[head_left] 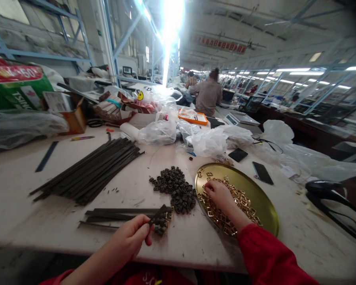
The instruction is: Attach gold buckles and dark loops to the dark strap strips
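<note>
My left hand [133, 236] is closed, pinching a dark strap [158, 214] near its end. Under and behind it lie several similar straps with gold buckles [167, 221] at their right ends. Over the round gold tray [265, 206], my right hand [221, 194] reaches in, fingertips pressed together at the left side of a heap of gold buckles [240, 204]. Whatever sits between those fingertips is too small to make out. Between the hands is a pile of small black strap loops [178, 190]. A large bundle of dark straps [89, 172] rests to the left.
Plastic bags [209, 140] and packaging crowd the back of the table. Two dark phones, one of them a phone [262, 173] near the tray, lie at right. A black corded device [326, 188] stands at the right edge. A person [209, 95] sits farther back.
</note>
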Available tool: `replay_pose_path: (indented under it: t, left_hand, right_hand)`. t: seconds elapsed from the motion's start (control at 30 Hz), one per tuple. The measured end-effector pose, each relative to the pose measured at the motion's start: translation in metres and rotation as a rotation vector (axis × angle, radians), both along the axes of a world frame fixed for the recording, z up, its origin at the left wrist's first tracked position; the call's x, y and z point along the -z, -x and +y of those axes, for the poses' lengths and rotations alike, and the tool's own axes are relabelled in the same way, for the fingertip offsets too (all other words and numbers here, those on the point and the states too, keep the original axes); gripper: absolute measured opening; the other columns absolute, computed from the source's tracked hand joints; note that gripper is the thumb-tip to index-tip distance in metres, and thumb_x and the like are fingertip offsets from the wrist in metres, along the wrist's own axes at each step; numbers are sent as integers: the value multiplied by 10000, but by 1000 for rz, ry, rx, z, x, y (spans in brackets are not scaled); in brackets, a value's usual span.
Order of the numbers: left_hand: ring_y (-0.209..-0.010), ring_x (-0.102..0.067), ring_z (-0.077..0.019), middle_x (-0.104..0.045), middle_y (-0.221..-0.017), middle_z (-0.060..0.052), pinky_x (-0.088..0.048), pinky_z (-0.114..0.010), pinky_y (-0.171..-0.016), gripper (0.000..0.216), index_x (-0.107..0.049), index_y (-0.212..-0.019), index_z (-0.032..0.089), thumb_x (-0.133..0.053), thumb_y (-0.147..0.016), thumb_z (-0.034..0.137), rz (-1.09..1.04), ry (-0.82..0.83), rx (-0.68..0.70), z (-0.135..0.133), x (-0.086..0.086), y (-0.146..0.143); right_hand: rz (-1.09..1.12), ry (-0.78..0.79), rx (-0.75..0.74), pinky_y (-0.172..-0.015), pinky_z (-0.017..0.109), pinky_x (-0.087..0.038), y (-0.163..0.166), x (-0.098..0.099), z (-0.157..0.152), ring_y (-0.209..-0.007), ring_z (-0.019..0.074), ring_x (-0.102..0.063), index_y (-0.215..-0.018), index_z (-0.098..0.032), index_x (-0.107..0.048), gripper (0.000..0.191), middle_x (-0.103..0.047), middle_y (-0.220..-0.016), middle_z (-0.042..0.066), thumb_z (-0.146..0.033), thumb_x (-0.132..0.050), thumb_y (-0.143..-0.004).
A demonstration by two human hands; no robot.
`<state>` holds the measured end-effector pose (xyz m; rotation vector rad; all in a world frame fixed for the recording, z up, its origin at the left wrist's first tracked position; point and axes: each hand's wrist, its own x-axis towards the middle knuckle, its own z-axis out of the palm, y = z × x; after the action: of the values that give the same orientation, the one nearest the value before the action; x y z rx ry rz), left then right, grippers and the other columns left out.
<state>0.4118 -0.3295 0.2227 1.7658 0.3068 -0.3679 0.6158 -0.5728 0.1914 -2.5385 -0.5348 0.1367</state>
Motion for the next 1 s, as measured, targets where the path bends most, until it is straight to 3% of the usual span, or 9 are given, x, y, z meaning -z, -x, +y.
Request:
replay_pose_path:
  t: [0.13,0.2,0.3,0.4,0.5,0.57,0.73,1.0]
  left_hand:
    - [-532,-390,-97,-482,-627,16,-305,-203,-496,265,-481,-647,164,-393,-803,361,-168,-98,-18,-6,-16,-2]
    - [-608,-436,-112,-502,-645,9,-338,-206,-562,254,-498,-659,159,-409,-810,343,-213,-111,-13,-9,-22,-4]
    - [-566,-420,-94,-496,-611,28,-334,-199,-544,232,-506,-664,153,-453,-802,333,-168,-40,19,-8,-22,-3]
    - [-492,-367,-72,-466,-574,52,-283,-187,-466,198,-501,-675,154,-486,-777,323,-54,9,-25,-3,-16,3]
    - [-440,-305,-65,-428,-543,72,-227,-192,-420,191,-486,-690,163,-474,-771,336,27,-6,-133,2,-12,7]
    - [-462,-337,-72,-436,-543,71,-263,-196,-451,182,-484,-676,166,-476,-764,324,-9,-34,-165,3,-10,7]
    - [-580,-425,-104,-491,-597,45,-316,-207,-537,171,-503,-659,159,-464,-768,285,-98,-104,-123,4,-3,4]
    - [-541,-391,-95,-436,-567,63,-313,-207,-533,181,-472,-631,168,-454,-775,276,-74,-79,-151,9,-3,3]
  right_hand:
    - [232,-254,-147,-565,272,-430,55,-22,34,-619,157,-563,-918,-174,-604,297,-599,-656,0,-413,-454,-825]
    - [627,-591,-236,-543,263,-434,86,-28,54,-561,128,-538,-958,-174,-577,322,-571,-624,-23,-435,-556,-770]
    - [954,-799,-335,-504,238,-421,119,-30,78,-524,99,-513,-896,-180,-570,336,-579,-638,-29,-429,-666,-692]
    - [1062,-861,-357,-525,235,-431,133,-23,90,-559,96,-522,-894,-176,-581,323,-605,-696,-10,-404,-685,-690]
    - [1119,-935,-247,-605,254,-457,138,-15,96,-633,105,-547,-955,-191,-579,330,-611,-771,-3,-380,-680,-704]
    - [1083,-948,-195,-601,248,-451,140,-12,100,-636,106,-536,-961,-201,-576,351,-598,-756,-14,-353,-708,-674]
    - [920,-973,-129,-546,230,-404,145,-7,108,-580,100,-486,-893,-202,-577,321,-548,-652,-42,-332,-726,-640]
    - [1069,-1061,-43,-654,255,-416,144,1,108,-664,111,-520,-907,-188,-598,290,-615,-795,-2,-294,-713,-663]
